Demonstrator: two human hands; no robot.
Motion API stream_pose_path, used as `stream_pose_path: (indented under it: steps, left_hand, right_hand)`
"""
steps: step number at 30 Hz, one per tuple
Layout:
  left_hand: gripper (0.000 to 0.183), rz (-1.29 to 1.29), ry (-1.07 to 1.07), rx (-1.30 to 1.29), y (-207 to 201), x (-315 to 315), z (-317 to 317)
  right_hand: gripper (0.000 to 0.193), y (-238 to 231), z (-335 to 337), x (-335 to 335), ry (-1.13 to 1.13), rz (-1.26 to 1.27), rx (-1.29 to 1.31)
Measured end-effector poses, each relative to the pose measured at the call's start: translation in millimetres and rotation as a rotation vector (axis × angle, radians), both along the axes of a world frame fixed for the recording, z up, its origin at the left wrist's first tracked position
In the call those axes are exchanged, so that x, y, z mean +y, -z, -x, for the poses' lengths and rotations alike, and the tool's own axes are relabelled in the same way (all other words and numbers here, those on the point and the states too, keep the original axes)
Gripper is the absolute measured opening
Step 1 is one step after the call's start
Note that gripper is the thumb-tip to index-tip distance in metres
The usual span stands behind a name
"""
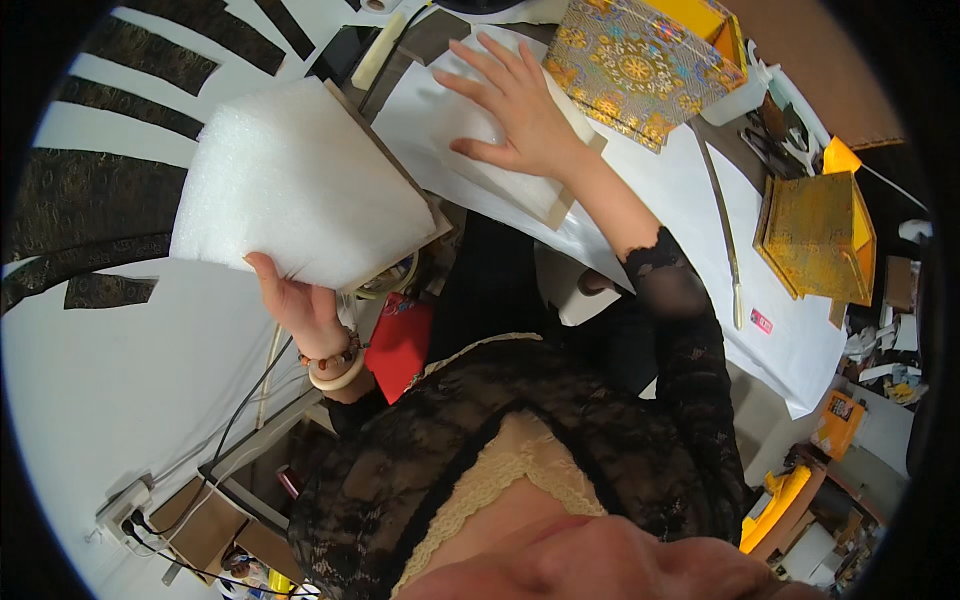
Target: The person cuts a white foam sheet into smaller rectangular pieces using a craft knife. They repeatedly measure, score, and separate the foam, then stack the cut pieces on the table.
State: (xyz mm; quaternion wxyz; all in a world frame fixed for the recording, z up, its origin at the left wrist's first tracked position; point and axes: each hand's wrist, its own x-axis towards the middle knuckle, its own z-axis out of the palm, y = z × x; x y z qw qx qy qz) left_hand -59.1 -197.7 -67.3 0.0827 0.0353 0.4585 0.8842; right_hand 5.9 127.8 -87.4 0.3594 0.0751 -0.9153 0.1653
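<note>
Two bare hands of yours are at work, and each one has its own white padded piece. Your left hand grasps the thick white foam block with a thin grey-brown board along its edge at the side nearest to your body; most fingers are hidden below it, so I cannot tell how strongly they press. Your right hand holds nothing: it is released, with fingers spread wide, and it appears to rest upon the flat white padded board with a pale grey edge, which lies on the large white paper sheet.

The important relation is this: the foam block is up and to the left of your lap, above its holding hand, and its straight board edge slants from upper left to lower right, facing the padded board. The two pieces are near but apart. Your left hand is clearly the nearer one to the block. The padded board's long axis I cannot judge, because your hand and forearm cover part of it. Just beyond your right wrist stands the gold-and-blue patterned brocade box.
</note>
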Motion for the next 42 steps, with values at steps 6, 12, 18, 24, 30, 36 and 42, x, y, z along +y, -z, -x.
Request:
stream_pose_path:
  steps: [6,12,18,24,30,36,42]
  left_hand:
    - [0.068,0.031,-0.027,-0.040,5.5,-7.8,4.3]
    - [0.067,0.029,0.015,-0.033,6.6,3.0,7.1]
    - [0.066,0.054,-0.001,-0.034,5.2,-2.4,5.7]
    - [0.068,0.069,-0.003,-0.040,11.8,-7.9,13.5]
    - [0.068,0.064,0.003,-0.012,13.9,-1.8,13.0]
    - [0.068,0.063,0.012,-0.024,11.4,-0.9,12.3]
    - [0.067,0.076,0.016,-0.023,9.3,2.9,9.9]
  right_hand:
    - [0.060,23.7,3.3,0.1,0.011,-0.024,-0.016]
    - [0.060,23.6,2.2,0.7,0.026,-0.047,-0.010]
    - [0.065,29.0,-44.8,-24.9,0.203,0.362,0.106]
    - [0.050,76.4,-120.5,-73.7,0.468,0.083,0.118]
    - [0.031,96.0,-122.8,-76.5,0.475,0.036,0.193]
    - [0.027,97.7,-118.8,-71.9,0.427,0.060,0.264]
    - [0.024,99.2,-117.0,-72.3,0.399,0.089,0.301]
